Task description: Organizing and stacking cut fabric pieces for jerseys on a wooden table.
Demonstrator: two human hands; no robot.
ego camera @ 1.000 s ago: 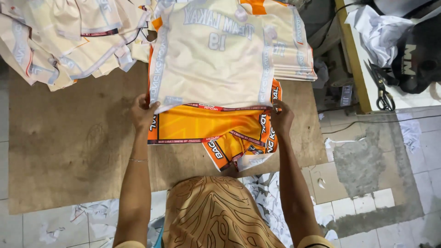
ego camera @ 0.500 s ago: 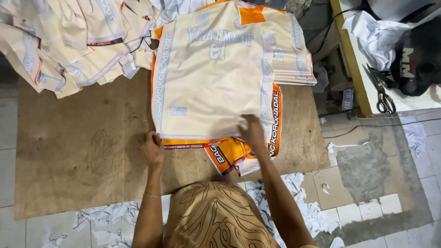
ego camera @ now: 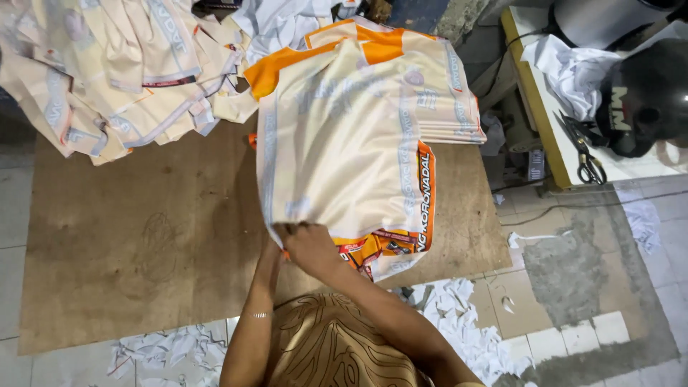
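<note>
Nearest the camera, the person's right hand point(ego camera: 312, 247) is reaching across to the lower left corner of a folded cream sports jersey with pale grey side stripes point(ego camera: 337, 143), its fingers curling closed over that corner. The left hand point(ego camera: 276, 240) is lying mostly hidden beneath the right one at the same corner, so I cannot tell whether it is pinching the fabric or only resting there. Judging from this, the person is squaring up a fold on the jersey, which is covering a pair of orange shorts with printed trim point(ego camera: 387, 244) peeking out at the near right.

The next move probably calls for both hands holding the corner flat and drawing the cloth evenly, since the slippery fabric is likely to slide off the shorts beneath.

The bundle is lying on a bare brown wooden board point(ego camera: 129, 236), close to its near edge, where 1 corner of the shorts is hanging over scraps of white paper on the tiled floor point(ego camera: 459, 315). To the left the board is offering broad open room. Farther back, a loose heap of unfolded cream jerseys point(ego camera: 107, 72) is crowding the far left edge, and a neat stack of folded garments point(ego camera: 444, 107) is sitting just behind the jersey. Off to the far right, black-handled scissors point(ego camera: 584, 154) are resting on a white tabletop beside a black helmet point(ego camera: 645, 97), well apart.
</note>
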